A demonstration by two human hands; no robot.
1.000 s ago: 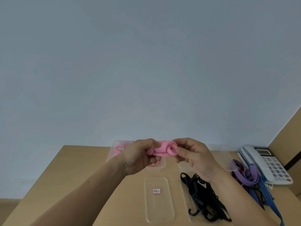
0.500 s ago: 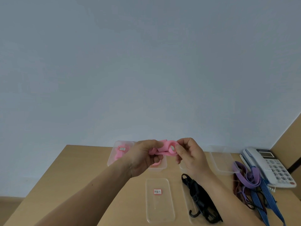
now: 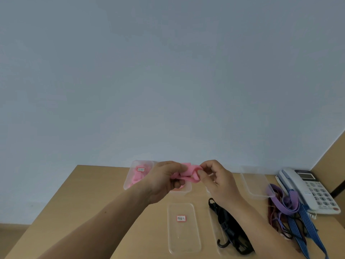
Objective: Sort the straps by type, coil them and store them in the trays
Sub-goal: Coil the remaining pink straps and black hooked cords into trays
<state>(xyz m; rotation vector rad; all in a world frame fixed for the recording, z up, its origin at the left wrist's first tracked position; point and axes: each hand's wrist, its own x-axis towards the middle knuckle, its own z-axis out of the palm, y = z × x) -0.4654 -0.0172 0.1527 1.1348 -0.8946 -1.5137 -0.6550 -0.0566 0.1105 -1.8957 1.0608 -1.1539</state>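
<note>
On my feed I see two bare arms. The left forearm [image 3: 112, 221] enters from 7 o'clock and the right forearm [image 3: 261, 227] from 5 o'clock, both uncovered to the frame edge. The left hand [image 3: 164, 181] and right hand [image 3: 217, 184] are bare too. One small dark spot marks the left forearm.

Coiled pink strap [image 3: 188, 174], held aloft

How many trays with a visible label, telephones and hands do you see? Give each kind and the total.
Labelled trays: 2, far tray and near tray.
Telephone: 1
Hands: 2, left hand and right hand, holding the pink strap.
Total: 5
</note>
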